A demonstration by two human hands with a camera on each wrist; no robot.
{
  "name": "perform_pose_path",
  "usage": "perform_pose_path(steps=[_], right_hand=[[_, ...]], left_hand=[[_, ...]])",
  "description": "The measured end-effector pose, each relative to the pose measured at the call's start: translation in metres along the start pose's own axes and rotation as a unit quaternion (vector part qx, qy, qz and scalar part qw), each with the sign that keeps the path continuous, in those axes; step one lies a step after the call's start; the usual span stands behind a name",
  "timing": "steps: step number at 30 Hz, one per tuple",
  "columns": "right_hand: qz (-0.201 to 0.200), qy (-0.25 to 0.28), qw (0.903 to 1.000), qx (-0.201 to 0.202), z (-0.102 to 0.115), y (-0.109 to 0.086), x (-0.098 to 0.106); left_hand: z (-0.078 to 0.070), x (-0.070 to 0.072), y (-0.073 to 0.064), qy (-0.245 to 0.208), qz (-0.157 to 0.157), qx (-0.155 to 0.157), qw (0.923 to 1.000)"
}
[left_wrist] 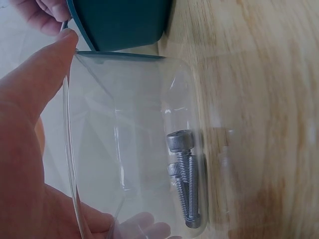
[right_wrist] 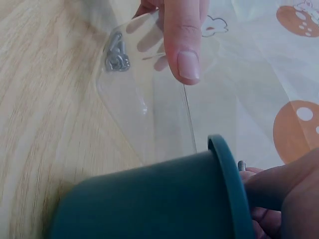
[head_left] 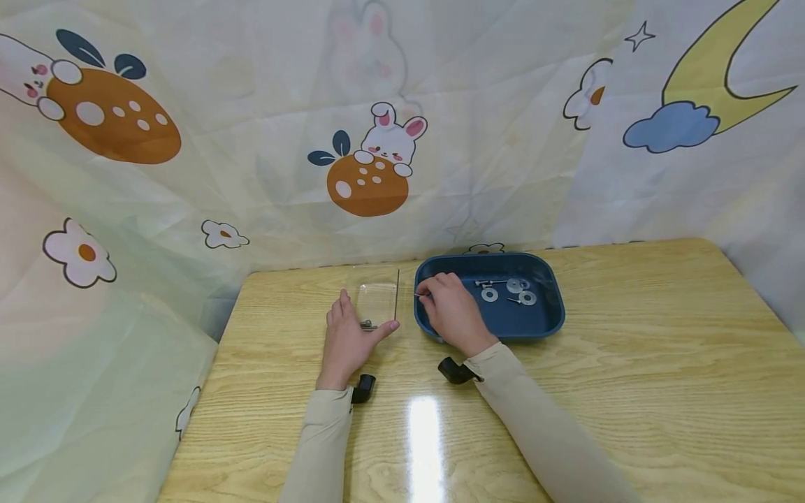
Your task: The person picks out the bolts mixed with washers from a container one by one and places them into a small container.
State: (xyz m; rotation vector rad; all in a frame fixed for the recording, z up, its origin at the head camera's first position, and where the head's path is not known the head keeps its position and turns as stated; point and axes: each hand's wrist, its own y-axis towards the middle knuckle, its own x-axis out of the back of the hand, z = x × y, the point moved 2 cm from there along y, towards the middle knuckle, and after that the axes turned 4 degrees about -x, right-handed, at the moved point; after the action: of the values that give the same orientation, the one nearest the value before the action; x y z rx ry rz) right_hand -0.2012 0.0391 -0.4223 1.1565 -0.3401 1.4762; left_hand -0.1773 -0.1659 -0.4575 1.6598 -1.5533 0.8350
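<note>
A clear plastic box point(head_left: 377, 297) stands on the table, and my left hand point(head_left: 348, 342) holds it with the thumb at one side of the rim and the fingers around the other. Inside it, several socket-head screws point(left_wrist: 183, 174) lie together on the bottom. My right hand point(head_left: 454, 311) is over the left rim of a dark blue tray point(head_left: 512, 325), pinching a thin screw point(right_wrist: 241, 165) whose threaded end sticks out toward the box. Most of that screw is hidden by the fingers.
In the tray lie several flat washers point(head_left: 490, 295) and more screws point(head_left: 514, 300). The tray sits just right of the box on the wooden table point(head_left: 660, 363). Behind the table hangs a printed cloth point(head_left: 503, 140). A black wrist mount point(head_left: 455, 371) is at each cuff.
</note>
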Motion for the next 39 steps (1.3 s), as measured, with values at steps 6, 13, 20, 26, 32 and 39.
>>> perform_pose_path(steps=[6,13,20,26,32,39], right_hand=[[-0.003,0.005,1.0000,0.007,0.007,0.001,-0.003],[-0.004,-0.004,0.9999,0.009,0.014,0.003,-0.008],[-0.001,0.002,0.9999,0.015,0.018,0.006,-0.011],[0.007,0.006,0.9999,0.012,0.023,0.007,-0.014],[0.010,0.008,0.9998,0.018,0.027,0.009,-0.017],[0.012,0.011,0.9995,0.028,0.030,0.011,-0.022]], left_hand=[[0.000,0.001,0.000,0.002,-0.001,0.000,1.0000],[0.000,0.001,0.000,0.004,-0.002,0.002,1.0000],[0.001,0.000,0.001,0.005,-0.005,0.000,1.0000],[0.001,0.000,0.001,0.003,-0.010,-0.003,0.9999],[0.000,-0.001,0.001,0.003,-0.013,-0.003,0.9999],[0.000,-0.001,0.001,0.003,-0.010,0.000,1.0000]])
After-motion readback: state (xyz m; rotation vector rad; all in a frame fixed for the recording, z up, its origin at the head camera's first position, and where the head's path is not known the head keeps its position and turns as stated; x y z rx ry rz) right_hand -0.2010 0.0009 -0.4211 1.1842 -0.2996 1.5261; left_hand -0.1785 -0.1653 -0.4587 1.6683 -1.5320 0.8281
